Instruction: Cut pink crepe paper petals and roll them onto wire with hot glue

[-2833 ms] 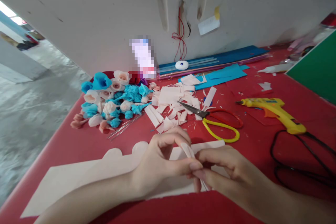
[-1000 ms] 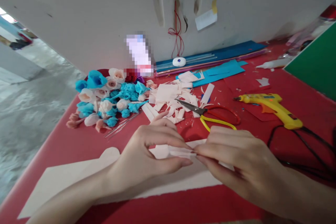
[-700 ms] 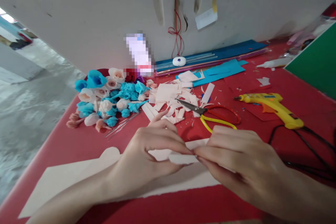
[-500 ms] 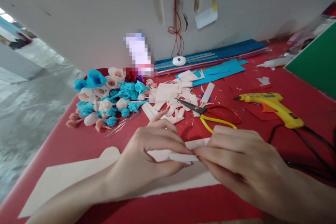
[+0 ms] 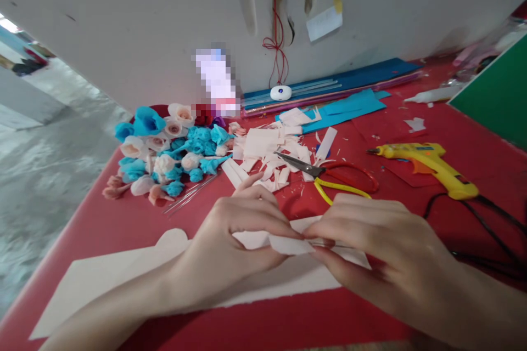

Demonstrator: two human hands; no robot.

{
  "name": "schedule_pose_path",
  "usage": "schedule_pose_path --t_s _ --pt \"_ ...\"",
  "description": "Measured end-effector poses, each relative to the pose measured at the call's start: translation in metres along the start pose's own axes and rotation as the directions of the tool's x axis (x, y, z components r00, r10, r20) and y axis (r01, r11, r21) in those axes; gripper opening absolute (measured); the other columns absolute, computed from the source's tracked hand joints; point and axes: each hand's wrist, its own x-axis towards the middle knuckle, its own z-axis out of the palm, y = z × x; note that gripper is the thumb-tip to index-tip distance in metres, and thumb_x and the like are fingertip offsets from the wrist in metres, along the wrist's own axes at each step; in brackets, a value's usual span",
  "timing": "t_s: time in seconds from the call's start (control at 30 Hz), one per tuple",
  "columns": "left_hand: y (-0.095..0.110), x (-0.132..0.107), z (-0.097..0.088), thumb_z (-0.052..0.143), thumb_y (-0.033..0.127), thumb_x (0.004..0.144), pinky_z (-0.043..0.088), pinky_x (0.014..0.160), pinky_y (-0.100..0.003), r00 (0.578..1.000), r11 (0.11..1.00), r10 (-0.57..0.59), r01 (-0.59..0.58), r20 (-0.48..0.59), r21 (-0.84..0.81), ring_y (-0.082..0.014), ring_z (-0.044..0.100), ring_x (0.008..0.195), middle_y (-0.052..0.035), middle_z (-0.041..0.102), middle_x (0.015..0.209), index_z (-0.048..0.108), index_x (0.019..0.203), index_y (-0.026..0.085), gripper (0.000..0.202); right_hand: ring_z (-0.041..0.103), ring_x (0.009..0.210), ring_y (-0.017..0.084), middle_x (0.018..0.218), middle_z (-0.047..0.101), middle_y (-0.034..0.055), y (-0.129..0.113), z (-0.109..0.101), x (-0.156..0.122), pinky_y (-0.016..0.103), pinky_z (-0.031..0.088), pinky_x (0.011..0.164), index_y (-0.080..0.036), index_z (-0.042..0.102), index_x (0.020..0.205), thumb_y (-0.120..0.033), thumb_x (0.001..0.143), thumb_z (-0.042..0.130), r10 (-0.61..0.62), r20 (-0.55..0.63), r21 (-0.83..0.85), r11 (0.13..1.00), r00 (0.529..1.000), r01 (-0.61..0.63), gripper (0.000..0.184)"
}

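Note:
My left hand (image 5: pixel 230 241) and my right hand (image 5: pixel 370 247) meet over a red table (image 5: pixel 123 219), both pinched on a small pale pink paper strip (image 5: pixel 290 244). A thin wire (image 5: pixel 329 243) shows at my right fingertips, running along the strip. Below my hands lies a large pale pink sheet (image 5: pixel 115 279) with a scalloped edge.
A pile of blue and pale pink paper flowers (image 5: pixel 164 148) lies at the left, cut paper scraps (image 5: pixel 267 156) in the middle. Red-and-yellow scissors (image 5: pixel 333 178) and a yellow glue gun (image 5: pixel 432 167) with a black cord lie to the right. Blue sheets (image 5: pixel 341 109) lie by the wall, a green board (image 5: pixel 494 98) far right.
My hands turned from holding the strip upright to holding it level between them. My right fingertips have slid a little right, so more of the strip and the wire show.

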Motion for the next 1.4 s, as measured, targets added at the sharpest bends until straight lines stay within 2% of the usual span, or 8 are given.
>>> schedule_pose_path --t_s 0.1,0.27,0.6,0.87,1.13,1.27,1.4 --pt "0.0016 0.0021 0.0027 0.066 0.011 0.071 0.044 0.078 -0.034 1.0 1.0 -0.005 0.004 0.02 0.028 -0.0131 0.054 0.065 0.0001 0.068 0.065 0.07 0.073 0.019 0.008 0.049 0.057 0.007 0.063 0.057 -0.0035 -0.0013 0.0005 0.0014 0.02 0.035 0.055 -0.018 0.061 0.077 -0.018 0.082 0.052 0.087 0.021 0.08 0.993 0.996 -0.088 0.01" --pt "0.0016 0.0029 0.0034 0.066 0.015 0.072 0.045 0.077 -0.033 0.999 0.997 0.024 -0.025 0.027 0.068 -0.0136 0.054 0.067 0.0 0.068 0.066 0.069 0.072 0.019 0.004 0.049 0.055 0.005 0.062 0.055 -0.0038 -0.0026 0.0021 0.003 0.017 0.034 0.053 -0.017 0.06 0.072 -0.015 0.082 0.05 0.172 0.069 0.169 0.969 0.983 -0.181 0.014" --pt "0.0001 0.0014 0.0018 0.068 0.013 0.071 0.042 0.083 -0.036 0.995 0.988 0.093 -0.097 0.044 0.119 -0.013 0.053 0.067 0.0 0.067 0.065 0.068 0.07 0.018 0.005 0.038 0.046 0.004 0.052 0.042 -0.0063 -0.0059 0.0044 0.0028 0.014 0.028 0.042 -0.016 0.061 0.074 -0.015 0.083 0.043 0.264 0.202 0.207 0.93 0.943 -0.305 0.019" --pt "-0.0001 0.0013 0.0013 0.07 0.018 0.069 0.041 0.087 -0.039 0.995 0.983 0.093 -0.096 0.028 0.153 -0.0144 0.052 0.068 0.0003 0.065 0.063 0.069 0.073 0.02 0.005 0.037 0.045 0.004 0.052 0.041 -0.0057 -0.0075 0.0055 0.0013 0.013 0.028 0.04 -0.017 0.061 0.076 -0.015 0.082 0.043 0.274 0.187 0.223 0.923 0.944 -0.312 0.019" --pt "0.0002 0.0018 0.0018 0.072 0.017 0.067 0.045 0.075 -0.032 0.991 0.981 0.134 -0.135 0.016 0.141 -0.0131 0.052 0.067 -0.0002 0.065 0.063 0.066 0.068 0.017 0.006 0.04 0.044 0.003 0.051 0.044 -0.0059 -0.0074 0.0042 0.0002 0.011 0.03 0.041 -0.017 0.057 0.07 -0.016 0.081 0.045 0.243 0.147 0.206 0.941 0.959 -0.27 0.017" --pt "-0.0025 0.0018 0.0002 0.071 0.015 0.068 0.044 0.077 -0.032 0.979 0.967 0.202 -0.204 0.03 0.151 -0.0129 0.052 0.068 0.0004 0.065 0.062 0.067 0.069 0.017 0.004 0.039 0.044 0.003 0.051 0.043 -0.0058 -0.009 0.0024 0.0021 0.011 0.03 0.04 -0.016 0.054 0.066 -0.016 0.082 0.043 0.271 0.205 0.23 0.921 0.941 -0.315 0.019" --pt "-0.0051 0.0022 -0.0027 0.07 0.013 0.069 0.045 0.074 -0.031 0.957 0.947 0.281 -0.288 0.067 0.142 -0.0134 0.052 0.07 -0.0009 0.066 0.065 0.067 0.07 0.015 0.004 0.037 0.046 0.003 0.054 0.042 -0.006 -0.0083 0.0043 0.0022 0.011 0.028 0.04 -0.018 0.047 0.063 -0.018 0.084 0.041 0.299 0.298 0.332 0.858 0.906 -0.392 0.021"
